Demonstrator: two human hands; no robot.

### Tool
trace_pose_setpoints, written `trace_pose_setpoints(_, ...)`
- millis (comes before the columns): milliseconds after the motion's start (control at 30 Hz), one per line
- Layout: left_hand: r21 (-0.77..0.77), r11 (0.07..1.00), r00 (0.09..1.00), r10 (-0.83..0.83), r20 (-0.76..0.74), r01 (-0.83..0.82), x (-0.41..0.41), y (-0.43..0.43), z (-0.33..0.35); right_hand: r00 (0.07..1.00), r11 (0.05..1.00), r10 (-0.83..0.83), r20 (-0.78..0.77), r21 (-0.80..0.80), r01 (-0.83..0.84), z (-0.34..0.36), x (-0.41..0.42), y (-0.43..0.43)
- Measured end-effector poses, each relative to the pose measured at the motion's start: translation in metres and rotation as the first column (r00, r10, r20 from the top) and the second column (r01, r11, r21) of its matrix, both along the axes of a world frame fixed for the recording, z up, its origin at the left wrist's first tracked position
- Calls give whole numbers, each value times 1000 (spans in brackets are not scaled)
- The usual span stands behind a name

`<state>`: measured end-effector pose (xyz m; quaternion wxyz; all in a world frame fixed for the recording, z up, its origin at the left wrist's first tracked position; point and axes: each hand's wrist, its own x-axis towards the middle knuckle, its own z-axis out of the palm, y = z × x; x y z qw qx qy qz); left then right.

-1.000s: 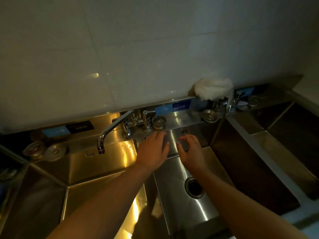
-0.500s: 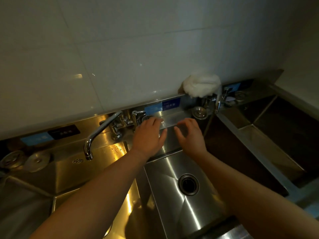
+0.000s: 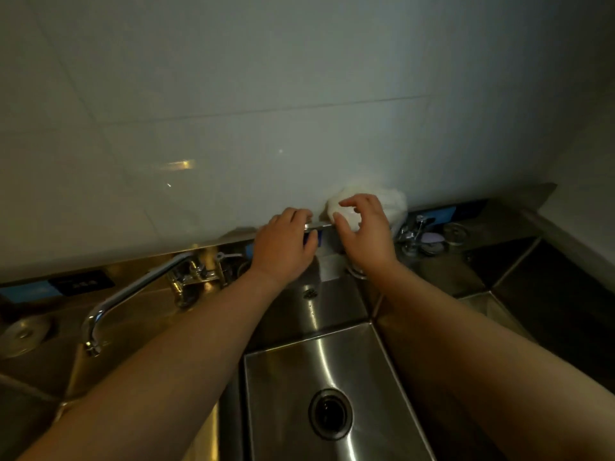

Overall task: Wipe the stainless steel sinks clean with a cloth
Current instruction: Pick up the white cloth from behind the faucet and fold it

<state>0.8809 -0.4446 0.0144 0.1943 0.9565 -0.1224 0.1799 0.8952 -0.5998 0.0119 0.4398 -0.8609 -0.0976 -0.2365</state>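
Note:
A bunched white cloth (image 3: pixel 392 202) sits on the steel ledge against the tiled wall. My right hand (image 3: pixel 364 229) is raised in front of it with fingers spread and bent, thumb and forefinger at the cloth's left side; no grip on it shows. My left hand (image 3: pixel 286 244) lies just left of it, fingertips resting on the ledge edge, holding nothing. Below my arms is the middle stainless steel sink (image 3: pixel 286 377) with its round drain (image 3: pixel 329 413). Another basin (image 3: pixel 133 354) lies to the left and a darker one (image 3: pixel 545 294) to the right.
A curved tap (image 3: pixel 126 294) with its valve handles reaches over the left basin. A second tap (image 3: pixel 412 234) and round drain plugs (image 3: pixel 456 232) stand on the ledge right of the cloth. A metal plug (image 3: pixel 23 334) lies far left. White wall tiles rise behind.
Both hands have risen from the sink's back wall up to the ledge, the right one arriving at the white cloth. The view has tilted upward, showing more wall.

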Motion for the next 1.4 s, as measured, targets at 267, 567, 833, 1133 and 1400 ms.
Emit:
trace_pose_setpoints(267,37,999,1000,20,-9,-20,53,-68,1,1000,999,24,-12,-30,-25,7,61,-55)
trace_pose_setpoints(567,116,993,998,34,-60,-27,91,-90,-23,976,977,-71,-206,-210,27,-22,104,-94)
trace_pose_setpoints(833,89,996,998,26,-49,-21,133,-107,-40,979,952,-57,-196,-307,-5,-39,133,-104)
trace_pose_setpoints(1133,147,988,993,66,-96,-52,142,-103,-52,987,929,-64,-144,-370,6,-42,149,-103)
trace_pose_setpoints(1400,146,980,986,149,-71,-137,97,-62,-38,990,927,56,-133,-362,-101,-28,131,-58)
